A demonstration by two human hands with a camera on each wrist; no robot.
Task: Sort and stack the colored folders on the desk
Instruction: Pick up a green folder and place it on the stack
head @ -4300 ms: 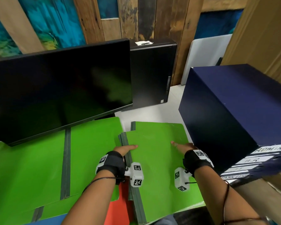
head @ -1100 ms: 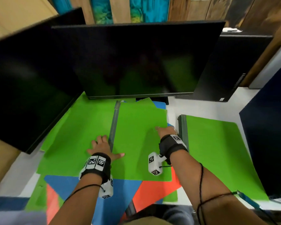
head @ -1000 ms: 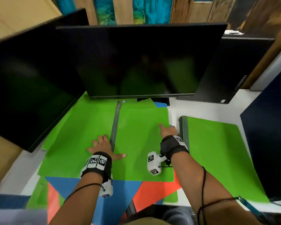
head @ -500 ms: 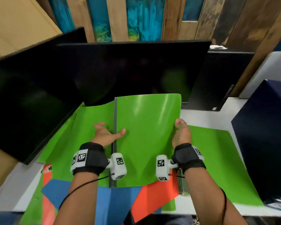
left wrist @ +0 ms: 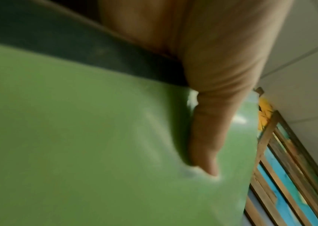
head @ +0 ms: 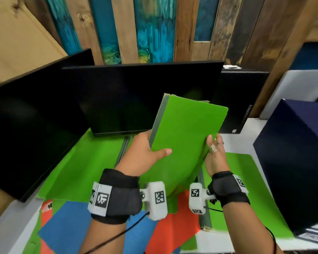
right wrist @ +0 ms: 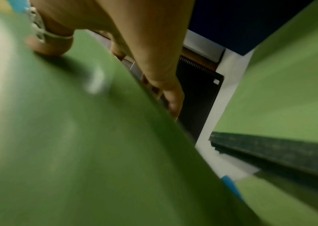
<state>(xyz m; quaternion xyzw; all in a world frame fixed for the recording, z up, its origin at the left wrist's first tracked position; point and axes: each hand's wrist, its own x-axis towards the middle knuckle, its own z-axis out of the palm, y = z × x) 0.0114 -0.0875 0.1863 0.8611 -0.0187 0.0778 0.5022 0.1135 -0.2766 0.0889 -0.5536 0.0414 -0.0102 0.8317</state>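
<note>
Head view shows both hands lifting a green folder above the desk, left hand gripping its spine edge, right hand its open edge. Left wrist view adds the thumb pressed flat on the cover; right wrist view shows another green folder lying below.

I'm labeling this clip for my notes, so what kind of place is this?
Most likely an office desk or workstation. Two dark monitors stand at the back beside a black desktop computer, and green folders lie spread on the white desk.
</note>
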